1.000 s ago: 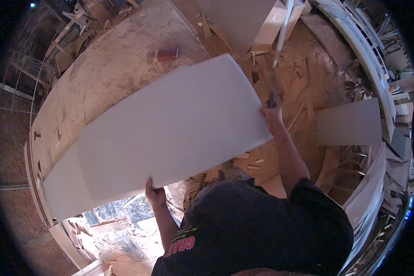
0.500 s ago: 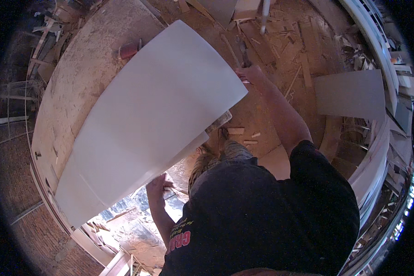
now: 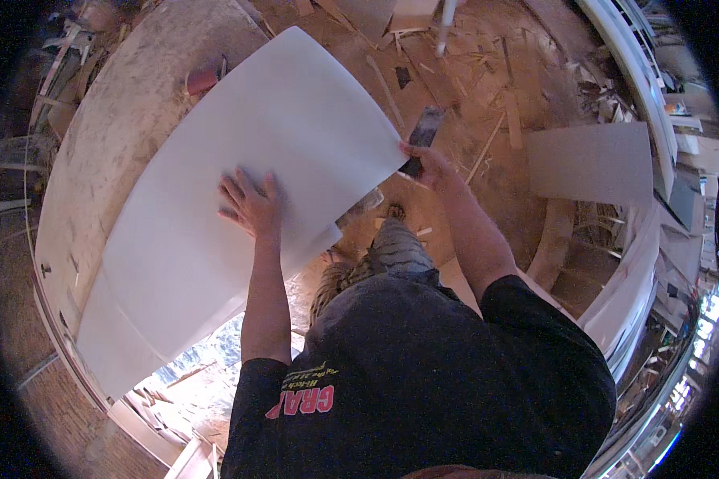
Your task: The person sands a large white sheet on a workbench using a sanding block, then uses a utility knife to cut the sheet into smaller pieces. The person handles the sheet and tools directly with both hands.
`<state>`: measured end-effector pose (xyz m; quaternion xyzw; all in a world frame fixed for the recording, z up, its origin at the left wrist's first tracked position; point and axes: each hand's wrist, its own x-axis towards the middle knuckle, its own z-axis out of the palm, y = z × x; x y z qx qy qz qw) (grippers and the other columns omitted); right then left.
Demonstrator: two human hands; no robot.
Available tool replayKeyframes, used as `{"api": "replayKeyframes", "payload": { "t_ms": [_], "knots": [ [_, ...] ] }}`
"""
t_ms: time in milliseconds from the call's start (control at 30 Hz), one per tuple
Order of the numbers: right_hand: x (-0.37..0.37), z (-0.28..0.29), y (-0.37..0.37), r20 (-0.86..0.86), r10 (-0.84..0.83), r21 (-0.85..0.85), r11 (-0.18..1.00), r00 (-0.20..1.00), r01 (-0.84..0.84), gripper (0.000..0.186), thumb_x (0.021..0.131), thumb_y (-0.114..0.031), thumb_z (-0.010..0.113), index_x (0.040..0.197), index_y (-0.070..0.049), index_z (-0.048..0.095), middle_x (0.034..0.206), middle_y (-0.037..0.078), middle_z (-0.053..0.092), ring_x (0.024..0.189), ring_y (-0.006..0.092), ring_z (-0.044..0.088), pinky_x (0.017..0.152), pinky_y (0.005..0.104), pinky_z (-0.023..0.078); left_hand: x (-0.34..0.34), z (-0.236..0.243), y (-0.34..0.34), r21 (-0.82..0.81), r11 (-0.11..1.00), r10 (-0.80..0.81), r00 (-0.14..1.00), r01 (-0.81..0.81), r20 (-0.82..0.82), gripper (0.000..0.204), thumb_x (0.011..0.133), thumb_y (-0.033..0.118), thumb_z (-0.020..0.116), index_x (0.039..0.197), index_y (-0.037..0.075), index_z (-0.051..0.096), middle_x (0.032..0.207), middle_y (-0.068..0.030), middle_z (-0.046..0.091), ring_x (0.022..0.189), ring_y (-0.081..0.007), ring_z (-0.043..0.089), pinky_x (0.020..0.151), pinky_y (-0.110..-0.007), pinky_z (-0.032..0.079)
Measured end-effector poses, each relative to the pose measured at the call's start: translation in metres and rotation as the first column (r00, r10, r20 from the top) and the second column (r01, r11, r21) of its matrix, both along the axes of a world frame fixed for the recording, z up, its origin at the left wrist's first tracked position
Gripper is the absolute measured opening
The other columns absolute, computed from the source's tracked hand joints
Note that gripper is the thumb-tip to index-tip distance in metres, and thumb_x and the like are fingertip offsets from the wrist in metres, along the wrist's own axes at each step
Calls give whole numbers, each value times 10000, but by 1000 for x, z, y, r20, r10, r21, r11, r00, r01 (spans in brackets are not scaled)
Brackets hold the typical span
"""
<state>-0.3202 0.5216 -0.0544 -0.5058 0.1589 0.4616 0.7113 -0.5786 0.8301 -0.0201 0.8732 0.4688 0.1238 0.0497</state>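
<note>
A large white sheet (image 3: pixel 207 184), smooth and slightly glossy, lies over the worktable. My left hand (image 3: pixel 251 203) rests on top of it, palm down with the fingers spread. At the sheet's far right corner my right hand (image 3: pixel 431 166) grips a flat, dark, bar-shaped tool (image 3: pixel 428 128). The tool sticks out past the fingers on both sides and lies against the sheet's edge. Its exact kind I cannot make out.
The dusty worktable (image 3: pixel 148 96) carries a red cylindrical object (image 3: pixel 203 81) beyond the sheet. Wood strips and scraps litter the brown floor (image 3: pixel 475 88). A grey-white board (image 3: pixel 591 162) lies at the right. More panels (image 3: pixel 631 271) are stacked along the right side.
My left hand has come up from below the sheet's near edge onto its top. The right hand has shifted slightly, and the dark tool now shows clearly in it.
</note>
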Motion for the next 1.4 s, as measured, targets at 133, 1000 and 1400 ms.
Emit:
{"api": "replayKeyframes", "payload": {
  "t_ms": [133, 1000, 1400],
  "knots": [
    [12, -47, -18, -53, 43, 187, 982, 998, -33, 288, 920, -180, 745, 1173, -94, 638, 1026, 20, 684, 981, 222, 693, 910, 425, 590, 21, 10, -13, 6, 1000, 25, 996, -24, -87, 806, 954, 640, 496, 1577, 146, 363, 1665, -189, 237, 1554, -377, 164, 1181, -705, 81],
    [15, 70, -70, 383, 450, -289, 888, 807, -358, 243, 939, -262, 753, 1010, -63, 631, 821, 16, 613, 738, 131, 578, 650, 318, 486, 15, 9, -13, 72, 994, 89, 981, -77, -171, 776, 953, 631, 525, 1571, 189, 367, 1659, -120, 270, 1549, -319, 201, 1208, -650, 115],
    [-26, -4, -125, 388, 508, -211, 861, 769, -462, 355, 1047, -334, 546, 1013, 0, 662, 816, 45, 668, 693, 171, 612, 660, 349, 524, 112, 65, -260, -971, 181, 502, 834, 158, 230, 160, 906, 178, 763, 891, 38, 689, 762, 5, 644, 672, -85, 581, 591, -247, 457]
  ]
}}
